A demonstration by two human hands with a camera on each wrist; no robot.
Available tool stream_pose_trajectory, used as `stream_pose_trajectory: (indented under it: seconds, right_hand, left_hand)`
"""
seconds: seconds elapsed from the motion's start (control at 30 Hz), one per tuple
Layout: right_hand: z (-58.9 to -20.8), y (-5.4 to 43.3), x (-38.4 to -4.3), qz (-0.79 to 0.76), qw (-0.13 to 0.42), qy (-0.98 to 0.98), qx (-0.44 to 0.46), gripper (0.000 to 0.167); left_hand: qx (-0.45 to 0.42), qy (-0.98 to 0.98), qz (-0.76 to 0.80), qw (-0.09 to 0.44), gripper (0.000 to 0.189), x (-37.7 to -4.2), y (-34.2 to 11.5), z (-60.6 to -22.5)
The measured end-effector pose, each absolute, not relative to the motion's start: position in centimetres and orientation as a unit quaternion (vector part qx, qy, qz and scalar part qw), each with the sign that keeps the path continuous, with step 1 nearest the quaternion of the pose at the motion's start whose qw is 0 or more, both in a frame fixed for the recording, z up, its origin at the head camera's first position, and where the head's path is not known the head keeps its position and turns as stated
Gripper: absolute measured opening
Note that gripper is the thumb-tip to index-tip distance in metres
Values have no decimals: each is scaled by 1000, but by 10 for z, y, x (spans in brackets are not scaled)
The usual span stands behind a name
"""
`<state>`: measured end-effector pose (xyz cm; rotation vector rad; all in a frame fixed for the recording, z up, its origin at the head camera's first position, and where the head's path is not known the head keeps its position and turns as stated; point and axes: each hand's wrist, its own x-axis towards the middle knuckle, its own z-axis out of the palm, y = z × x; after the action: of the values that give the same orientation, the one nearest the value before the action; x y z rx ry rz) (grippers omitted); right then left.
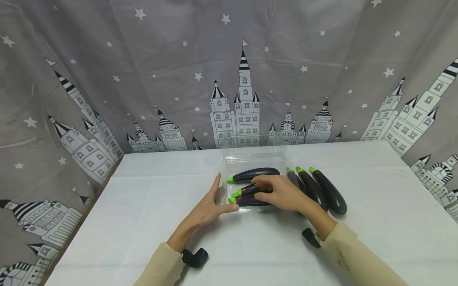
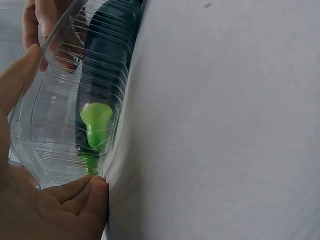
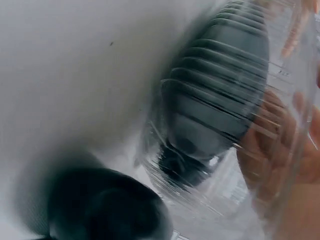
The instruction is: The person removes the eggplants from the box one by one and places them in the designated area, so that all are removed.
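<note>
A clear plastic container lies on the table with three dark eggplants inside, their bright green stems facing left. My right hand reaches into it and grips the middle eggplant, thumb and fingers on either side of its body. The near eggplant runs along the front wall; the far eggplant lies apart toward the back. My left hand rests against the container's left front corner, thumb at the front rim and fingers stretched along the left side. In the left wrist view, green stems show through the ribbed wall.
Right of the container lie three more eggplants, side by side, the nearest to it partly hidden by my right hand. The container's transparent lid stands raised at the back. Behind the white table hangs a grey curtain with castles and stars.
</note>
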<state>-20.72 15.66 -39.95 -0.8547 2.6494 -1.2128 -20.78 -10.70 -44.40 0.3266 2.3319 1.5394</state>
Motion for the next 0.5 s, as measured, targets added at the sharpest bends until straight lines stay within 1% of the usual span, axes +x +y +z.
stream_pose_trajectory:
  seconds: [0.17,0.5]
  right_hand:
    - [-408,154,-210,-385,79,881,-262,38]
    - [-408,151,-212,-375,88,888,-252,33]
  left_hand:
    - [117,818,539,164,119,-208,-107,-444]
    - [115,819,539,161,122,-207,-106,-443]
